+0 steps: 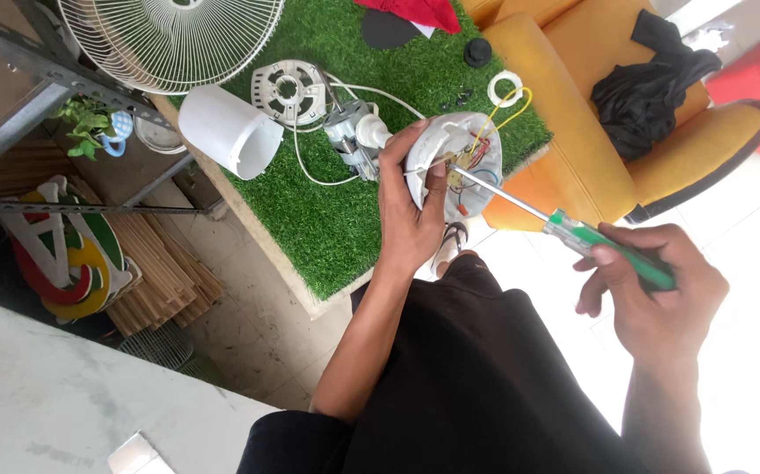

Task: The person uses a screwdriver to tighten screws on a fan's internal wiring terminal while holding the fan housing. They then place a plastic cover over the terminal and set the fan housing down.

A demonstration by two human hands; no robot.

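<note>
right hand [652,303] fingers wrapped round green-handled screwdriver [613,250]; left hand [411,206] gripping round white plastic housing [455,158]

The fan grille [172,39] is cut off by the top edge; the left hand [409,206] hides part of the white housing [453,162]; its inner wiring is too small to tell.

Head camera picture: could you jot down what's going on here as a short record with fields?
Left hand: left hand grips a white round housing with coloured wires inside
Right hand: right hand holds a green-handled screwdriver, its tip inside the housing
Surface: green turf mat
Next to the housing: small motor, white cylinder cover, fan grille
Farther off: white ring, black knob, orange armchair with black cloth
</note>
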